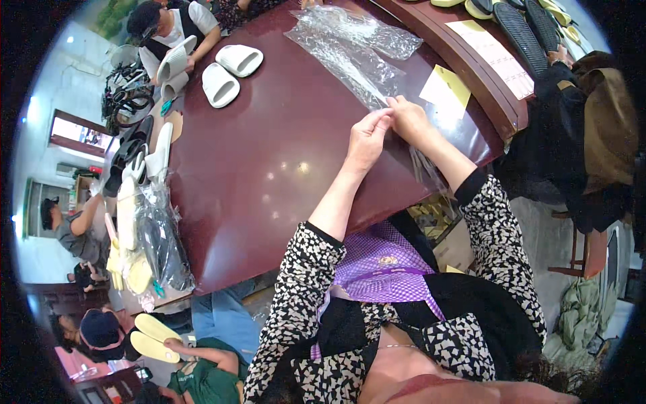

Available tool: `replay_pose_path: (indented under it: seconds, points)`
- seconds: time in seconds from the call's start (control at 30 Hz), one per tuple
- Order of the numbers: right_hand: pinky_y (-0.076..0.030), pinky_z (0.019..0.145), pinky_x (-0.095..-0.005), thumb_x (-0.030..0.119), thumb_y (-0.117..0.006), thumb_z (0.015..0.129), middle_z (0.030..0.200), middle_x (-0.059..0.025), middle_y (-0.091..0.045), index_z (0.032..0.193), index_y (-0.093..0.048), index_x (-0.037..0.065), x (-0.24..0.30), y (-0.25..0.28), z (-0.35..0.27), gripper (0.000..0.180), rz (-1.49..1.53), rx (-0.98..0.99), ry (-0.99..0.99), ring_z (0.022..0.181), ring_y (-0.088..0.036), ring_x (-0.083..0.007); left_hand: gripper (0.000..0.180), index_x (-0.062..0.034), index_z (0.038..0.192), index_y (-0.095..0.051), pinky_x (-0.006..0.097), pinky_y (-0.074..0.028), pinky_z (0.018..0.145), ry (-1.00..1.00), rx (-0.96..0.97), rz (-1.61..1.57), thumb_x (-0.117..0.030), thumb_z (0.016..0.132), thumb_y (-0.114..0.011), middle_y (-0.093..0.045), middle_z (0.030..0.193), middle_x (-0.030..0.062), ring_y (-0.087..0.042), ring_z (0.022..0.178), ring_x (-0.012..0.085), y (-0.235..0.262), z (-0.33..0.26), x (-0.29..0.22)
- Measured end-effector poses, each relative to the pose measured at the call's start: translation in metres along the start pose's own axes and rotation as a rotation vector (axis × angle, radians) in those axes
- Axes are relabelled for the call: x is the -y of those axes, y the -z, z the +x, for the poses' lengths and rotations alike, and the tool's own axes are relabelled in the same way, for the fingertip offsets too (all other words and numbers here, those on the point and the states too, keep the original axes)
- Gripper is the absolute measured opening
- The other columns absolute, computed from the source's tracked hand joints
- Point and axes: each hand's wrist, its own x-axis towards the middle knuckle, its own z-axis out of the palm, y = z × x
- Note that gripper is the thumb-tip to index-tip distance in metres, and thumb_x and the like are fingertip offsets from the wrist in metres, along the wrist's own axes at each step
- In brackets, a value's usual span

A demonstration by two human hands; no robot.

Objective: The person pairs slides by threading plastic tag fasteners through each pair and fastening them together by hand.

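Head view, upper middle: my left hand and right hand both pinch a clear plastic bag on the dark red table.

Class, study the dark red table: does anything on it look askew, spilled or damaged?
Nothing looks spilled or damaged. Both hands, left and right, pinch the edge of a crumpled clear bag; two white slippers lie loosely, unaligned, on the table.

The table was dark reddish-brown and glossy. Two slippers near its far left corner were white. The plastic bags at the far edge were clear (colourless). A paper slip at the right edge was yellow. The sleeves bore a black-and-white speckled pattern; the apron was purple checked.
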Motion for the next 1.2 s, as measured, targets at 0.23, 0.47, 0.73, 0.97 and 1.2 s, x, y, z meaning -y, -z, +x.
replay_pose_path:
  seconds: [0.23,0.47,0.73,0.97,1.2]
  points:
    - [-0.051,0.069,-0.0423,0.007,-0.047,0.081,0.088,-0.0194,-0.059,0.088,-0.058,0.0,-0.009,-0.006,0.022,0.015,-0.061,0.089,-0.139,0.079,-0.062,-0.0346,0.029,0.004,0.11,-0.057,0.022,-0.046,0.065,0.415,-0.024,-0.415,-0.019,0.095,-0.047,-0.059,0.067,0.0037,-0.056,0.067,0.0102,-0.006,-0.022,-0.027]
    - [-0.051,0.069,-0.0428,0.005,-0.045,0.08,0.087,-0.0199,-0.059,0.087,-0.058,0.0,-0.006,-0.009,0.027,0.015,-0.067,0.051,-0.124,0.08,-0.062,-0.035,0.027,0.0059,0.107,-0.057,0.024,-0.044,0.057,0.554,0.175,-0.428,-0.016,0.094,-0.046,-0.051,0.059,0.001,-0.047,0.054,0.0083,-0.005,-0.077,-0.046]
    - [-0.047,0.073,-0.0473,0.012,-0.049,0.084,0.088,-0.0209,-0.057,0.091,-0.053,0.002,-0.026,-0.017,0.04,0.013,0.018,-0.048,-0.183,0.084,-0.058,-0.0393,0.026,0.0067,0.105,-0.058,0.024,-0.042,0.054,0.618,0.171,-0.693,-0.014,0.094,-0.048,-0.046,0.055,0.0001,-0.043,0.049,0.0083,0.009,-0.119,-0.059]
    - [-0.05,0.067,-0.045,0.009,-0.047,0.084,0.085,-0.0187,-0.058,0.093,-0.052,0.003,-0.019,-0.013,0.044,0.012,-0.036,-0.094,-0.052,0.078,-0.061,-0.0365,0.026,0.0068,0.103,-0.059,0.025,-0.042,0.055,0.548,0.115,-0.632,-0.015,0.094,-0.048,-0.047,0.055,0.0016,-0.044,0.05,0.0103,0.051,-0.151,-0.078]
    - [-0.045,0.073,-0.0404,0.021,-0.054,0.087,0.064,-0.01,-0.055,0.077,-0.061,0.003,0.068,0.089,0.022,0.022,0.644,-0.444,0.168,0.061,-0.055,-0.0253,0.029,0.006,0.103,-0.06,0.028,-0.042,0.054,0.447,-0.111,-0.532,-0.019,0.092,-0.05,-0.048,0.055,0.0036,-0.044,0.05,0.0124,0.105,-0.186,-0.087]
